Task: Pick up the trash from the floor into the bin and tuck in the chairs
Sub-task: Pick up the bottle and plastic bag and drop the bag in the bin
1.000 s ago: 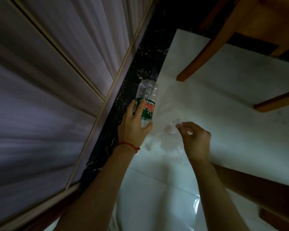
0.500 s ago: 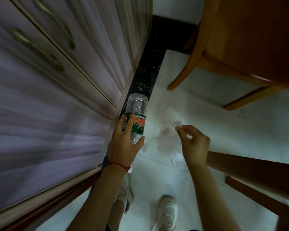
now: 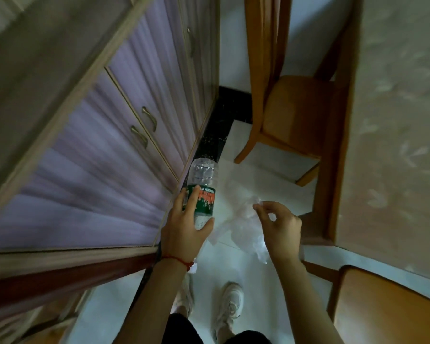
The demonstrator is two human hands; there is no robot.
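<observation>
Beside the cabinet (image 3: 90, 150), the left hand (image 3: 184, 232) grips a plastic bottle (image 3: 202, 184) while the right hand (image 3: 279, 230) pinches a crumpled clear bag (image 3: 243, 219).

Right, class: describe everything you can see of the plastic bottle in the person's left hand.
The plastic bottle is clear, ribbed near its far end, and looks empty. A green label with red print wraps its middle. The left hand grips it around the label and lower body, off the white floor, its far end pointing away from the person, beside the cabinet's dark base. Its cap end is hidden by the hand.
</observation>
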